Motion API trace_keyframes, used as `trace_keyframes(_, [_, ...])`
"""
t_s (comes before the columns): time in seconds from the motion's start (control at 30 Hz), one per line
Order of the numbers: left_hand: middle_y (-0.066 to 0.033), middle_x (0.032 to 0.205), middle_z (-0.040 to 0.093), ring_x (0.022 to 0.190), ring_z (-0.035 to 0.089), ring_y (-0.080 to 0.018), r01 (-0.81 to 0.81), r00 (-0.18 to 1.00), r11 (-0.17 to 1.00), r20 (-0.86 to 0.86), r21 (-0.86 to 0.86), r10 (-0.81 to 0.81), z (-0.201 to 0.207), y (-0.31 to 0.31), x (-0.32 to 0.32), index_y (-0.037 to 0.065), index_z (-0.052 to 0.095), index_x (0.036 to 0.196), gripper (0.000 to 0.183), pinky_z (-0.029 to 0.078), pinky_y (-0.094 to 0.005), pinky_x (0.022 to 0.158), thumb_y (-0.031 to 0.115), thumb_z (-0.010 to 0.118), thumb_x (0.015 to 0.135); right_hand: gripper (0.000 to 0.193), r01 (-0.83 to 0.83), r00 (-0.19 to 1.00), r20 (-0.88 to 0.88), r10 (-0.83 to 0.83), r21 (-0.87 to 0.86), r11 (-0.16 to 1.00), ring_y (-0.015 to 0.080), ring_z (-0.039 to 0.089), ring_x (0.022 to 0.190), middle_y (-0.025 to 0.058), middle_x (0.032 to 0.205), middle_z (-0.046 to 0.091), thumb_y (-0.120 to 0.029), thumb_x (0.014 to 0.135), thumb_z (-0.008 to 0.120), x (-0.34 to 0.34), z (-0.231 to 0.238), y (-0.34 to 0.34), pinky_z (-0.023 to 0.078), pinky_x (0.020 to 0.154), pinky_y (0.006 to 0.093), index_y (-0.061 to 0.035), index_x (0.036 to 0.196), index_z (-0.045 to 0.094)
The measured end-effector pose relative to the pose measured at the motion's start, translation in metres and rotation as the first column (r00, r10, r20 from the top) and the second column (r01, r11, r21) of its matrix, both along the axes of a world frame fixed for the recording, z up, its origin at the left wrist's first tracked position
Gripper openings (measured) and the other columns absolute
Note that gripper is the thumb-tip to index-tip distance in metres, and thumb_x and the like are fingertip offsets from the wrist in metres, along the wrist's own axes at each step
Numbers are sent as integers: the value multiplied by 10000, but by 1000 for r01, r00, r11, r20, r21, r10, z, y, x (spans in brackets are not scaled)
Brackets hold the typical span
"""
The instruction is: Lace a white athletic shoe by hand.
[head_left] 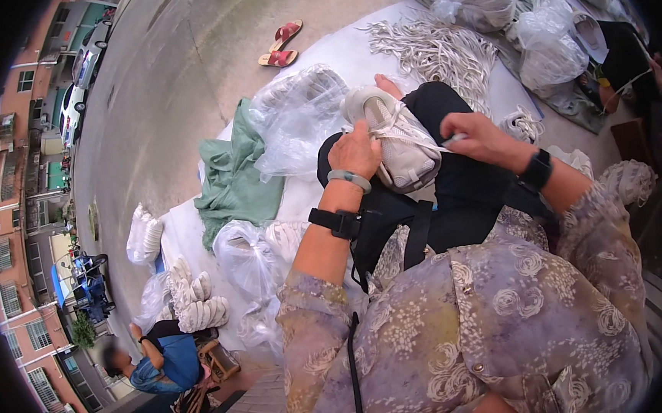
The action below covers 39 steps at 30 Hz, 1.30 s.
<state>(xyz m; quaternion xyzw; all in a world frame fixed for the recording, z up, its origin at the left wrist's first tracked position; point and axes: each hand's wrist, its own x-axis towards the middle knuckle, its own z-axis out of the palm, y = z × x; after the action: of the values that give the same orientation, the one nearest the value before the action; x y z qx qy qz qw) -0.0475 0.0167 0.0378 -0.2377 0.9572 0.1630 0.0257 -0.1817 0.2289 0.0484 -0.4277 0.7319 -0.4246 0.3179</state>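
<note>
A white sneaker (413, 168) lies across my lap on dark trousers, its mesh upper crossed by loose white laces. My left hand (354, 159) is closed at the shoe's left side, its fingers pinching the lace near the opening. On the other side my right hand (484, 140) is also closed and grips a white shoelace (436, 148) drawn out to the right of the shoe. The fingertips partly hide how the lace runs. A clear plastic bag (295, 132) with pale shoes inside lies just left of my knee.
A heap of white laces (447, 56) spreads on the white sheet ahead, with red slippers (281, 47) beyond. Green cloth (238, 174) lies left. Stuffed plastic bags (474, 1) crowd the far right. One person (157, 360) sits lower left; another's hand (609, 99) shows at right.
</note>
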Motion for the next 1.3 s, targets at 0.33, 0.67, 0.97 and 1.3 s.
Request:
trace_keyframes(0.33, [-181, 1087, 508, 950, 502, -366, -120, 925, 973, -378, -195, 38, -20, 6, -17, 24, 371, 1206, 707, 376, -443, 836, 330, 688, 653, 755, -170, 911, -387, 144, -34, 985, 338, 582, 813, 188, 855, 569, -407, 604, 747, -5, -39, -70, 448, 688, 393, -53, 1180, 412])
trace_keyframes(0.67, [-233, 1223, 457, 1159, 441, -339, -183, 973, 949, -93, 257, 213, -24, 0, -24, -4, 163, 1323, 1032, 347, -358, 946, 409, 736, 571, 340, -249, 812, -473, 341, 248, 936, 336, 588, 779, 172, 782, 577, -169, 671, 604, -17, -31, -79, 459, 669, 423, -8, 941, 474])
trace_keyframes(0.97, [-202, 1167, 478, 1097, 456, -336, -130, 954, 986, -259, 103, 153, -30, 15, -23, 0, 174, 1331, 1009, 324, -433, 900, 392, 723, 580, 172, -202, 754, -569, 330, 277, 939, 337, 595, 718, 173, 749, 586, -115, 681, 552, -7, -33, -86, 474, 653, 420, 8, 791, 502])
trace_keyframes(1.3, [-159, 1126, 449, 1059, 443, -331, -51, 954, 993, -301, -104, 18, -36, 20, -12, 49, 188, 1348, 969, 284, -530, 862, 336, 724, 594, 132, -431, 743, -428, 515, 282, 857, 378, 569, 708, 208, 682, 561, -92, 633, 528, -28, -31, -89, 440, 650, 454, -1, 728, 536])
